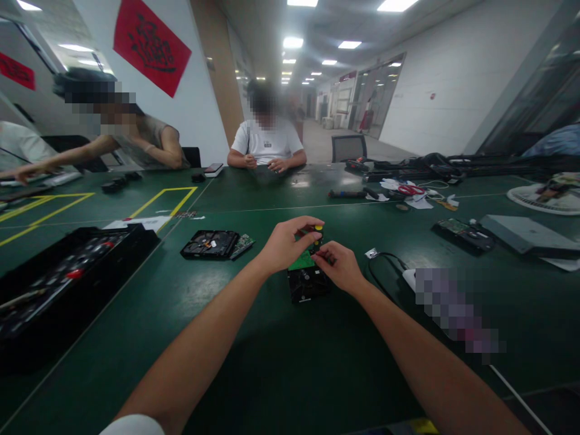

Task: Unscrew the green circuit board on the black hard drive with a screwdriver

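Observation:
A black hard drive [308,284] with a green circuit board [302,261] lies on the table in front of me. Over the board stands a short screwdriver [319,232], upright, with a black handle and a yellow cap. My left hand [289,243] grips that handle between thumb and fingers. Lower down, the fingers of my right hand [339,264] are pinched together around the screwdriver's lower end. The tip is hidden behind these fingers, so its contact with the board cannot be seen.
An opened hard drive [211,244] and a loose circuit board [243,246] lie left. A black tray [67,290] of parts stands far left. Right are a cable [378,272], another drive [463,234] and a grey box [530,235]. A person [266,142] sits opposite.

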Demonstrator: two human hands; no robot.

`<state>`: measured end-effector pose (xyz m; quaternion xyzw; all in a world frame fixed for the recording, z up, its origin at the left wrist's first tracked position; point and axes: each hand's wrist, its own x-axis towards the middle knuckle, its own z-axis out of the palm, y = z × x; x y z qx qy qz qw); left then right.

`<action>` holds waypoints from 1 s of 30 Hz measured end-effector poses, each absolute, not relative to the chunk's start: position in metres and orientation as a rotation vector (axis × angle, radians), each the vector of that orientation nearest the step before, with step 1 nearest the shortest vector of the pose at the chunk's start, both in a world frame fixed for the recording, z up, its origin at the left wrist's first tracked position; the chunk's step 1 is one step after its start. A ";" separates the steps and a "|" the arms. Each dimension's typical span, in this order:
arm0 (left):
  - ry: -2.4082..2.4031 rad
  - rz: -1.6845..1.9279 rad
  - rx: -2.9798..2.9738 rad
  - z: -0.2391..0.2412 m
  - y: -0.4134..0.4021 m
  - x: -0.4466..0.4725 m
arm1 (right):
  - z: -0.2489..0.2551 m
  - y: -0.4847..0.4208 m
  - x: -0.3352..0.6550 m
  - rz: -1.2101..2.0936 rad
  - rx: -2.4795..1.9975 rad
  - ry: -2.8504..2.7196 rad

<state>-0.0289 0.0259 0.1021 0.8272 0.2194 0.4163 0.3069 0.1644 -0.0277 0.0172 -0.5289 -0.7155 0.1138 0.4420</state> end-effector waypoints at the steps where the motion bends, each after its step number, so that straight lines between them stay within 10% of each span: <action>1: 0.579 1.106 2.200 0.103 0.026 -0.029 | 0.017 -0.027 0.165 0.279 -1.312 -1.781; 30: 0.478 1.240 2.338 0.104 0.025 -0.028 | 0.017 -0.024 0.167 0.240 -1.187 -1.871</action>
